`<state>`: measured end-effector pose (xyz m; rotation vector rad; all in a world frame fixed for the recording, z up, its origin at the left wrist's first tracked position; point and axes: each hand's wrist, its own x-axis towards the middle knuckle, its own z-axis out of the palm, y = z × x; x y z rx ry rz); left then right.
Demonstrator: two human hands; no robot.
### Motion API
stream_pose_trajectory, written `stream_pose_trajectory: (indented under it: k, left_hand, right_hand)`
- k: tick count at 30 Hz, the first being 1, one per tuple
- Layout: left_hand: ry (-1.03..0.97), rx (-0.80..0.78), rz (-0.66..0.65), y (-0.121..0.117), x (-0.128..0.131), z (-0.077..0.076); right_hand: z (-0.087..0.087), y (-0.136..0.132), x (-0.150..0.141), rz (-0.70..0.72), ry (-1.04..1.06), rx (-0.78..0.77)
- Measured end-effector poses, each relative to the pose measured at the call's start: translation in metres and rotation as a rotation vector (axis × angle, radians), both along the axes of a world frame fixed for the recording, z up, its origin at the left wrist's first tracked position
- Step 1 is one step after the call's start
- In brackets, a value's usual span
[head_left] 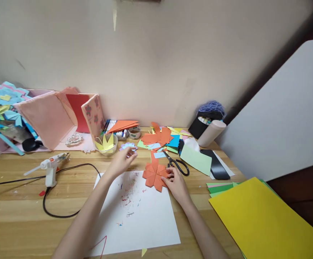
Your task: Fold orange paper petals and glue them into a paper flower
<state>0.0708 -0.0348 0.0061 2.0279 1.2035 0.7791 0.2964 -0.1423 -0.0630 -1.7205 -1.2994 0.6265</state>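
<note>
An orange paper flower (pixel 155 175) with folded, pointed petals lies over the upper right part of a white sheet (pixel 145 219) marked with colour smears. My right hand (pixel 175 182) grips the flower's right edge between thumb and fingers. Above the sheet's top edge, my left hand (pixel 122 160) hovers with fingers loosely apart and nothing visible in them. Just beyond those fingers sits a small purple and blue paper flower (pixel 128 146), partly covered by the hand. Black-handled scissors (pixel 176 163) rest right of the orange flower, beside paper scraps (pixel 160 155).
At left, a white glue gun (pixel 51 167) stands with its black cord (pixel 64 216) looping toward the sheet. Along the wall are a pink box (pixel 48 118), a bowl (pixel 106 145), tape (pixel 134 132) and orange cut paper (pixel 156 137). Yellow sheets (pixel 264 223) overhang the right.
</note>
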Motion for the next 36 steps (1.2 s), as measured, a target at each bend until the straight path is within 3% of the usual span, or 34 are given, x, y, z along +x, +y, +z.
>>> stream_pose_trajectory:
  k: [3, 5, 8, 10, 12, 16, 18, 21, 23, 27, 36]
  left_hand:
    - [0.070, -0.160, -0.042, -0.018, 0.031, -0.030]
    - [0.063, -0.162, -0.027, -0.029, 0.048, -0.047]
    - [-0.020, -0.170, 0.078, -0.038, 0.063, -0.057]
    - [-0.111, -0.286, 0.094, -0.038, 0.066, -0.056]
    - [-0.207, -0.455, 0.031, -0.036, 0.066, -0.051]
    - [-0.355, -0.711, -0.083, -0.033, 0.062, -0.038]
    - [-0.405, -0.775, -0.104, -0.034, 0.061, -0.033]
    - [-0.431, -0.802, -0.129, -0.039, 0.062, -0.028]
    - [-0.434, -0.804, -0.136, -0.042, 0.065, -0.028]
    - [-0.425, -0.774, -0.131, -0.047, 0.069, -0.030]
    - [-0.358, -0.689, 0.003, -0.056, 0.078, -0.023]
  right_hand:
    - [-0.003, -0.001, -0.002, -0.012, -0.004, 0.010]
    - [-0.004, -0.002, -0.005, -0.001, 0.010, 0.015]
    - [-0.002, -0.002, -0.007, 0.035, 0.064, 0.003]
    - [0.001, -0.002, -0.008, 0.050, 0.107, -0.008]
    - [0.004, -0.001, -0.006, 0.027, 0.134, -0.001]
    - [0.010, 0.001, 0.001, -0.142, 0.194, 0.048]
    - [0.014, 0.001, 0.004, -0.072, 0.360, 0.021]
    - [0.020, -0.001, 0.004, 0.138, 0.700, -0.062]
    - [0.022, -0.002, 0.003, 0.150, 0.820, -0.095]
    - [0.022, -0.004, -0.001, 0.062, 0.864, -0.118]
    - [0.018, -0.003, 0.000, 0.025, 0.883, -0.105]
